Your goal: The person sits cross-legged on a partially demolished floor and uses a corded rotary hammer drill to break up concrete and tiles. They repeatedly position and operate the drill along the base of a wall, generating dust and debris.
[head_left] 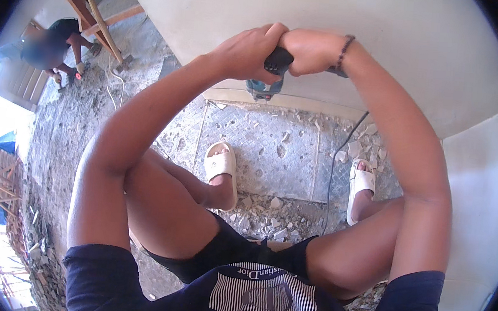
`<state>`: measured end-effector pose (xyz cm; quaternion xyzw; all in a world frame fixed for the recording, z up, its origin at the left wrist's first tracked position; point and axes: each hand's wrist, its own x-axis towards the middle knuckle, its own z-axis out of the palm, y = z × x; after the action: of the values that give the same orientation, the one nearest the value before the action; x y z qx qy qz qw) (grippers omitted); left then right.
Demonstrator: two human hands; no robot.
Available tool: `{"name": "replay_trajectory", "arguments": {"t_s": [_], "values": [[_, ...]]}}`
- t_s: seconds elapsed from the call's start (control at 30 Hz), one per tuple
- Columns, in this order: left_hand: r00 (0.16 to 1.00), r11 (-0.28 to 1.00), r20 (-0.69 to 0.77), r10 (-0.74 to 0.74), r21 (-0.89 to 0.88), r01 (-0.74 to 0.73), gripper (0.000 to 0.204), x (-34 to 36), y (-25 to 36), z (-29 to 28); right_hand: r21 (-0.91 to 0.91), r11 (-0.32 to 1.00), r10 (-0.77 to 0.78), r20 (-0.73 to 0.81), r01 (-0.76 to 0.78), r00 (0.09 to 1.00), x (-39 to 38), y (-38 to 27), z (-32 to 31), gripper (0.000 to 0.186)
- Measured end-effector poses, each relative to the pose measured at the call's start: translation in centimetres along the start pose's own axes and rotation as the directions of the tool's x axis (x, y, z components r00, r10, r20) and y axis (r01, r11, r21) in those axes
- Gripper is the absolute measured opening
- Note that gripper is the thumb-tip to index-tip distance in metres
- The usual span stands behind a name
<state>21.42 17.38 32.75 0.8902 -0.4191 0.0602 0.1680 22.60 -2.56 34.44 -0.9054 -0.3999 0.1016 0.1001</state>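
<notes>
My two hands meet in front of me, close to the pale wall, on a corded teal and black power tool (263, 88). My left hand (251, 52) is closed around its black part, with the thumb underneath. My right hand (313, 50), a dark beaded bracelet at its wrist, is wrapped on the tool just right of the left hand. Both hands cover most of the tool, so its exact kind and its tip are hidden. Its teal body shows below the left hand. A dark cable (344, 145) runs down across the floor between my feet.
Broken tile and rubble (264, 216) litter the floor around my sandals. A tiled strip (255, 150) lies along the wall (402, 27). At far left, another person (48, 49) crouches with a red-ended tool, near a wooden trestle (90, 8). A second wall stands at right.
</notes>
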Motion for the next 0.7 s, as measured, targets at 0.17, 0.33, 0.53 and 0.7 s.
{"name": "replay_trajectory", "arguments": {"t_s": [0.17,0.33,0.53,0.7], "values": [[0.997,0.997,-0.026,-0.075,0.004,0.075,0.086,-2.1,-4.8,1.4,-0.055,0.994,0.103,0.111,-0.097,0.989,5.8,-0.9,1.5,0.022],[0.993,0.993,-0.044,-0.108,0.044,0.110,0.092,-1.4,-9.0,0.7,-0.037,0.972,0.233,0.175,-0.230,0.957,9.6,-1.3,-0.3,0.019],[0.987,0.991,-0.145,-0.066,0.105,0.081,0.093,-1.7,-10.3,0.9,-0.037,0.952,0.306,0.182,-0.305,0.934,11.5,-1.6,-0.4,0.028],[0.991,0.992,-0.057,-0.125,-0.017,0.124,0.083,-1.5,-10.7,-0.2,-0.069,0.948,0.318,0.216,-0.311,0.923,12.6,-1.8,-0.5,0.028]]}}
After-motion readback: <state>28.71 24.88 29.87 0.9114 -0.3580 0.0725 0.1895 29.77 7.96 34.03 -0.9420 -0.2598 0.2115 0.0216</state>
